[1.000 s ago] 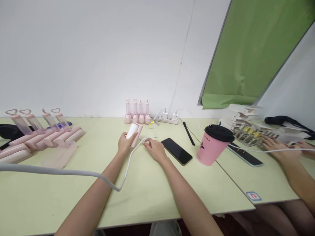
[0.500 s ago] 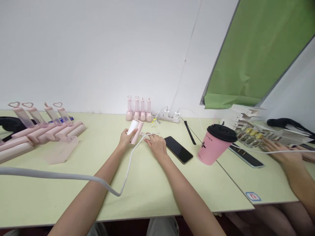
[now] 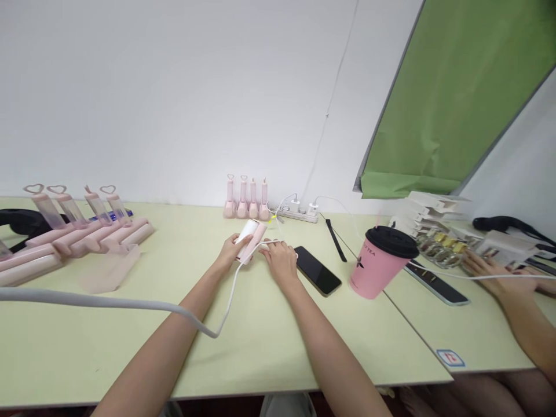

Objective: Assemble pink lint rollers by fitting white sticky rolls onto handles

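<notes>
My left hand (image 3: 231, 251) is wrapped round a pink-and-white device (image 3: 253, 242), which tilts with its upper end leaning right. Close to the device's right side, my right hand (image 3: 280, 259) has its fingers bent around the end of a white cable (image 3: 230, 300). The cable loops below the device and runs off to the left. Whether its end touches the device is too small to tell. Behind the device, several small pink bottles (image 3: 253, 200) stand upright by the wall.
More pink devices (image 3: 93, 231) and a translucent pink piece (image 3: 112, 269) lie left. A power strip (image 3: 297, 214), black phone (image 3: 318, 270), black strap (image 3: 335, 239) and pink cup (image 3: 377, 263) stand or lie right. Another person's hand (image 3: 495, 275) is near clear items (image 3: 441, 249) and white boxes (image 3: 428, 211).
The device in my left hand has shifted slightly right and leans further. My right hand has stayed beside it, its fingers a little more bent. The view has moved slightly.
</notes>
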A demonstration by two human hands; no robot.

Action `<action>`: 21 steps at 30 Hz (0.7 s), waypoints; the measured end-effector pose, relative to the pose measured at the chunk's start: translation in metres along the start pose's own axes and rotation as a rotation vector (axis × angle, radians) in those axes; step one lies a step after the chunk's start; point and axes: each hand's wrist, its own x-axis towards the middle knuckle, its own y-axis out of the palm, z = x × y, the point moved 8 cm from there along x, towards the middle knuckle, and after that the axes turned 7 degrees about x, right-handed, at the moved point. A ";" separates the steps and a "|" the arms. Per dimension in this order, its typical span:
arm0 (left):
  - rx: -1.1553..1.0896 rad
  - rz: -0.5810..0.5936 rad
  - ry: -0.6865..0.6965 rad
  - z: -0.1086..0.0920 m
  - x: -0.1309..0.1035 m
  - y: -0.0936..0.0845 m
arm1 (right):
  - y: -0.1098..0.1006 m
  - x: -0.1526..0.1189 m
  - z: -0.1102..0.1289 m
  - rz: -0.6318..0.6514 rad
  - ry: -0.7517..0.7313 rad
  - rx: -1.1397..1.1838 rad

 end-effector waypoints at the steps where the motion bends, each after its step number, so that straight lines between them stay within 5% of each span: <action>1: -0.030 -0.017 -0.005 -0.001 0.000 -0.003 | -0.001 0.000 0.000 -0.010 0.008 0.009; 4: -0.123 -0.009 -0.082 0.002 -0.004 -0.009 | -0.005 0.000 -0.002 -0.029 0.025 0.028; 8: -0.140 0.142 -0.159 0.003 -0.011 -0.003 | -0.007 -0.002 -0.002 -0.043 0.010 0.051; 15: -0.091 0.214 -0.072 -0.004 -0.012 0.000 | -0.005 -0.003 0.004 0.016 -0.049 0.074; 21: -0.015 0.146 -0.016 -0.003 -0.008 -0.003 | -0.002 -0.002 -0.001 0.039 -0.075 0.120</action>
